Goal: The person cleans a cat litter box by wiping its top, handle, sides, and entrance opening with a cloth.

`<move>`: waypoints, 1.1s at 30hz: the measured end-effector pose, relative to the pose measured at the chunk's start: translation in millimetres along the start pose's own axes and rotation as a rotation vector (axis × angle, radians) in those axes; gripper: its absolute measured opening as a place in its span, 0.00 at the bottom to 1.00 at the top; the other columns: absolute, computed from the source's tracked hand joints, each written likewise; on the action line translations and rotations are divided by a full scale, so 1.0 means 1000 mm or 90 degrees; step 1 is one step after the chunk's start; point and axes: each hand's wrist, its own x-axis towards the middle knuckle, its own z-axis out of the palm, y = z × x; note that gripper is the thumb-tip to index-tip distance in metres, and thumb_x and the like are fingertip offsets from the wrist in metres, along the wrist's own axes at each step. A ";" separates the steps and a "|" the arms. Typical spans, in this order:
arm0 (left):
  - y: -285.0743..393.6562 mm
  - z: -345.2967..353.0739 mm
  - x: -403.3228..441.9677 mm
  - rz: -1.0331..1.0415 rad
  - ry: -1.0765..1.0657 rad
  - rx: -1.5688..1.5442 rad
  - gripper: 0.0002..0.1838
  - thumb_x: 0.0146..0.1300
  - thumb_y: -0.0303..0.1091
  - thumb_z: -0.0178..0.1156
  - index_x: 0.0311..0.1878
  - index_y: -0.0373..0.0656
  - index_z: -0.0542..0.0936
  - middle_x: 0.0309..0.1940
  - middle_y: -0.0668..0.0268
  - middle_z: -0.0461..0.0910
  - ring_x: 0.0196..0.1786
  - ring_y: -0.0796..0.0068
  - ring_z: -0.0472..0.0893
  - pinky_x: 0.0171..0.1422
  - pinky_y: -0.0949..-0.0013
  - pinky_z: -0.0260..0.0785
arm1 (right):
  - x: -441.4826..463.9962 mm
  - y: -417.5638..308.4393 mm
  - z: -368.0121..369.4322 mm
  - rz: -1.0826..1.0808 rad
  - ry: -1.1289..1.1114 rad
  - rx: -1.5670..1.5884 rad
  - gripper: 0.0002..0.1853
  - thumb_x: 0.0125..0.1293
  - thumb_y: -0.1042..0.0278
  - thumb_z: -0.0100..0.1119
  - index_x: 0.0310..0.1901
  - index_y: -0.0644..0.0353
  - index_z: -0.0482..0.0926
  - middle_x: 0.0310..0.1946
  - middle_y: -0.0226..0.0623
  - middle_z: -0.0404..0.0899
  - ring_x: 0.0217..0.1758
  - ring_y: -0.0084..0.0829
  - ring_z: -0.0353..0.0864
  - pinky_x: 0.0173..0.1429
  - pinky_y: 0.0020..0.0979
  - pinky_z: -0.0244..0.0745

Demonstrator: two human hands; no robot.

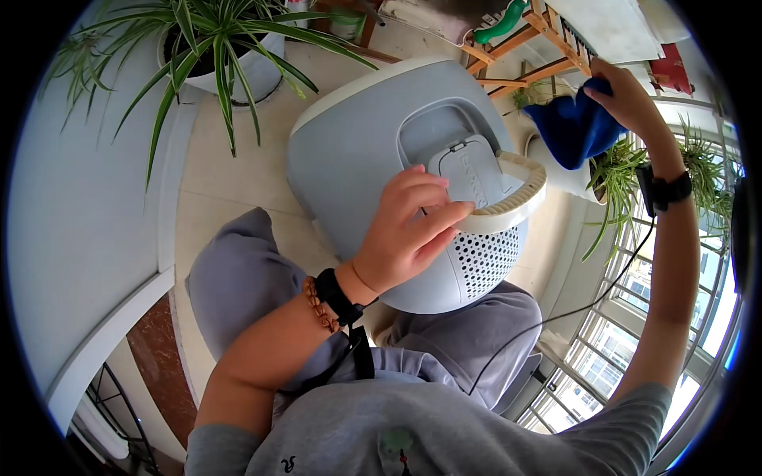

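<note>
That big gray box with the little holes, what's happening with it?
The left hand is at the pale handle of the gray box, though whether it grips is hard to tell. The right hand holds a bunched blue cloth out to the side, away from the box. The box stands on the floor in front of the person.
</note>
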 end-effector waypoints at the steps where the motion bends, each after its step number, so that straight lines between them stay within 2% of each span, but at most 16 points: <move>1: 0.001 0.001 0.000 -0.003 0.003 -0.003 0.27 0.50 0.20 0.71 0.55 0.50 0.82 0.46 0.67 0.75 0.56 0.62 0.77 0.70 0.48 0.66 | 0.000 -0.017 -0.013 0.006 0.020 0.135 0.17 0.60 0.72 0.69 0.51 0.62 0.79 0.40 0.35 0.82 0.45 0.28 0.80 0.55 0.31 0.74; 4: -0.001 0.003 -0.002 0.003 0.006 0.009 0.27 0.49 0.21 0.71 0.55 0.50 0.82 0.45 0.66 0.75 0.56 0.62 0.77 0.70 0.48 0.66 | -0.016 -0.069 -0.022 -0.110 -0.063 0.253 0.15 0.60 0.68 0.71 0.48 0.60 0.83 0.38 0.34 0.83 0.42 0.29 0.82 0.52 0.30 0.75; 5: -0.001 0.003 -0.001 0.004 0.004 0.010 0.27 0.48 0.21 0.71 0.54 0.49 0.82 0.46 0.66 0.75 0.56 0.61 0.77 0.70 0.47 0.67 | -0.016 -0.092 -0.025 -0.089 -0.108 0.300 0.13 0.59 0.66 0.72 0.43 0.61 0.84 0.38 0.34 0.84 0.43 0.28 0.82 0.53 0.30 0.75; 7: -0.002 0.002 -0.002 0.001 0.005 0.012 0.25 0.46 0.20 0.72 0.51 0.48 0.83 0.47 0.66 0.76 0.56 0.58 0.77 0.68 0.47 0.68 | -0.002 -0.108 -0.011 -0.194 -0.150 0.352 0.15 0.58 0.65 0.73 0.44 0.60 0.84 0.39 0.35 0.84 0.43 0.27 0.82 0.52 0.30 0.75; 10: -0.002 0.002 -0.002 0.000 0.016 0.009 0.27 0.49 0.22 0.71 0.55 0.50 0.81 0.44 0.67 0.75 0.56 0.62 0.77 0.70 0.47 0.67 | 0.012 -0.141 0.002 -0.250 -0.221 0.321 0.14 0.56 0.66 0.71 0.43 0.61 0.83 0.39 0.39 0.84 0.44 0.33 0.83 0.51 0.32 0.76; 13: -0.001 0.000 0.000 0.002 0.010 0.006 0.26 0.50 0.22 0.71 0.55 0.50 0.82 0.44 0.67 0.75 0.56 0.63 0.77 0.70 0.47 0.67 | 0.024 -0.157 0.025 -0.304 -0.045 0.236 0.16 0.52 0.68 0.71 0.43 0.59 0.79 0.39 0.40 0.83 0.40 0.38 0.81 0.48 0.33 0.77; 14: 0.000 0.000 0.000 -0.002 0.010 0.007 0.26 0.50 0.22 0.71 0.55 0.50 0.82 0.44 0.68 0.75 0.56 0.63 0.77 0.70 0.47 0.67 | 0.028 -0.159 0.032 -0.269 -0.041 0.214 0.21 0.48 0.66 0.72 0.43 0.59 0.76 0.37 0.42 0.81 0.40 0.43 0.80 0.45 0.36 0.76; 17: 0.002 0.001 0.001 -0.010 0.008 0.005 0.25 0.51 0.22 0.71 0.55 0.50 0.82 0.43 0.68 0.75 0.55 0.64 0.77 0.70 0.48 0.67 | 0.041 -0.154 0.041 -0.216 -0.082 0.174 0.23 0.44 0.64 0.74 0.41 0.60 0.73 0.35 0.42 0.79 0.39 0.44 0.79 0.43 0.38 0.75; 19: 0.002 0.000 0.002 -0.012 0.005 0.004 0.25 0.51 0.22 0.71 0.55 0.50 0.82 0.43 0.69 0.75 0.55 0.64 0.77 0.70 0.48 0.67 | 0.052 -0.151 0.039 -0.232 -0.114 0.173 0.25 0.42 0.63 0.75 0.38 0.60 0.70 0.32 0.41 0.76 0.37 0.41 0.77 0.40 0.38 0.72; 22: 0.000 0.000 0.000 0.007 0.004 0.010 0.27 0.45 0.19 0.71 0.52 0.49 0.84 0.46 0.67 0.75 0.57 0.61 0.77 0.69 0.48 0.68 | 0.060 -0.150 0.035 -0.242 -0.171 0.190 0.26 0.40 0.63 0.76 0.35 0.59 0.67 0.29 0.37 0.72 0.34 0.36 0.73 0.38 0.37 0.69; 26: 0.000 0.000 0.000 -0.005 0.006 -0.007 0.26 0.47 0.20 0.71 0.53 0.50 0.84 0.46 0.68 0.75 0.57 0.62 0.77 0.70 0.48 0.67 | 0.065 -0.152 0.033 -0.229 -0.202 0.215 0.27 0.39 0.63 0.76 0.33 0.57 0.64 0.27 0.34 0.66 0.32 0.30 0.67 0.35 0.35 0.66; 29: 0.000 0.001 0.000 -0.011 0.004 -0.015 0.25 0.48 0.20 0.71 0.52 0.50 0.84 0.46 0.69 0.75 0.58 0.63 0.76 0.71 0.49 0.67 | 0.065 -0.149 0.038 -0.236 -0.169 0.229 0.27 0.39 0.63 0.76 0.32 0.57 0.64 0.26 0.34 0.65 0.31 0.30 0.66 0.35 0.35 0.65; 33: 0.000 0.000 0.000 -0.011 -0.002 -0.018 0.25 0.48 0.21 0.71 0.52 0.51 0.84 0.46 0.69 0.75 0.58 0.64 0.76 0.71 0.49 0.66 | 0.064 -0.162 0.039 -0.178 -0.147 0.199 0.27 0.39 0.64 0.77 0.33 0.58 0.65 0.25 0.36 0.67 0.30 0.34 0.68 0.35 0.36 0.66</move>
